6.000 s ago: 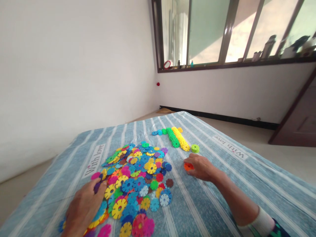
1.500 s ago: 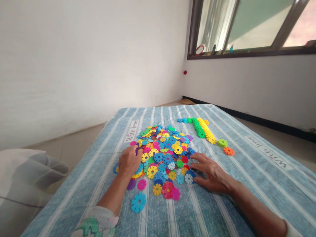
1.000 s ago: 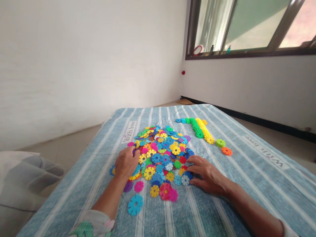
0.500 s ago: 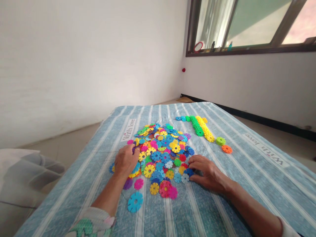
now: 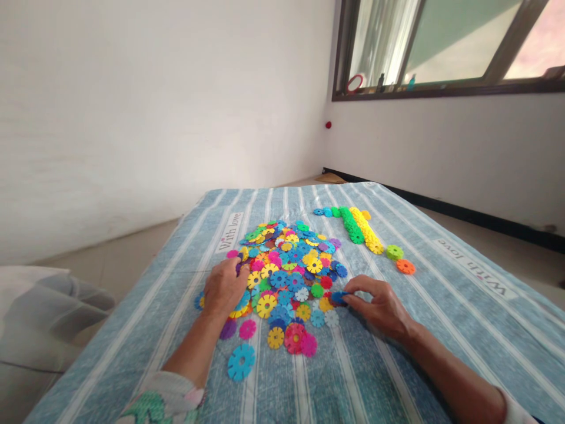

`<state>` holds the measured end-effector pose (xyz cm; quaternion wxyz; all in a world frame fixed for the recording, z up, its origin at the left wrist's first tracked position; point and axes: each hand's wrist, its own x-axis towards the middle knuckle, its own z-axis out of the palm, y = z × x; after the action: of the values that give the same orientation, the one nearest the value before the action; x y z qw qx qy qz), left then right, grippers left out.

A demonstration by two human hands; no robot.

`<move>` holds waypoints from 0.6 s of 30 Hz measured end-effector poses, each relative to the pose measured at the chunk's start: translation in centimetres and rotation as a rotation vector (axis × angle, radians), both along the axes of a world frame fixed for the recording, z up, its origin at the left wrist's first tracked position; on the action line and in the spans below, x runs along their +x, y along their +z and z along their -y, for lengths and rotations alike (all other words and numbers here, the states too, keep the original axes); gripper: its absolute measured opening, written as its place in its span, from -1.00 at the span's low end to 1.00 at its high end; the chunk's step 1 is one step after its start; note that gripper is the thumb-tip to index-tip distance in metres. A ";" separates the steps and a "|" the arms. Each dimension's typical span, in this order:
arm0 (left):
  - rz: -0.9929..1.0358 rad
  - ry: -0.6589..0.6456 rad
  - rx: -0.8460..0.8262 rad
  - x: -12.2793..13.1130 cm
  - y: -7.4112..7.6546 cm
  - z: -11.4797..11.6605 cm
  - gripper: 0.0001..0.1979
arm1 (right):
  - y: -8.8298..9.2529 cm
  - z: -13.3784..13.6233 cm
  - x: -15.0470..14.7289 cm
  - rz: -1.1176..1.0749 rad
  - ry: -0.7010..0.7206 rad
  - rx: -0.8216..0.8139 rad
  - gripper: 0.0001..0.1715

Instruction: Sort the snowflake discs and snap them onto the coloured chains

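On the right side of a heap of colourful notched plastic discs, my right hand pinches a dark blue disc between thumb and forefinger. My left hand rests at the heap's left edge with its fingers curled. Dark purple and yellow discs lie at those fingertips, but what they grip is largely hidden. In front of the heap, a large light blue disc lies flat near a magenta disc.
Further back on the striped cloth lie a green row of discs and a yellow row of discs. A lime disc and an orange disc lie to their right. A window is at upper right.
My right hand has closed its thumb and forefinger on the dark blue disc and tilted it up slightly. My left hand has stayed in place.
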<state>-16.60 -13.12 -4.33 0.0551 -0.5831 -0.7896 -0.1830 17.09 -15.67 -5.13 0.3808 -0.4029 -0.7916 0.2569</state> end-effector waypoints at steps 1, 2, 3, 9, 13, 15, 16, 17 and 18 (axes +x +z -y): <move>0.000 0.000 0.002 0.0 0.0 0.0 -0.57 | 0.0 0.0 0.0 -0.003 -0.029 -0.017 -0.76; -0.001 0.002 0.003 0.0 0.0 0.0 -0.58 | 0.0 0.0 0.1 -0.007 -0.052 -0.033 -0.75; -0.001 0.004 0.003 0.0 0.0 0.0 -0.58 | 0.0 0.0 0.1 -0.012 -0.068 -0.050 -0.74; 0.001 0.017 0.021 0.0 -0.2 -0.1 -0.61 | 0.1 0.1 -0.1 -0.030 -0.071 -0.117 -0.74; 0.008 0.019 0.023 0.0 -0.3 -0.1 -0.61 | -0.1 0.0 -0.1 -0.007 -0.078 -0.122 -0.75; 0.009 0.015 0.017 0.0 -0.2 -0.1 -0.60 | -0.1 0.0 0.0 -0.008 -0.074 -0.126 -0.75; 0.009 0.012 0.010 0.0 -0.2 -0.1 -0.60 | -0.2 0.0 0.0 -0.012 -0.071 -0.129 -0.75; 0.008 0.011 0.003 0.0 -0.2 -0.1 -0.59 | -0.2 0.0 0.0 -0.016 -0.072 -0.132 -0.75; 0.009 0.010 -0.002 0.0 -0.1 -0.1 -0.58 | -0.2 0.0 0.0 -0.023 -0.078 -0.136 -0.75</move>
<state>-16.56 -13.03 -4.47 0.0518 -0.5785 -0.7929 -0.1842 17.05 -15.62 -5.36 0.3713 -0.4556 -0.7515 0.2998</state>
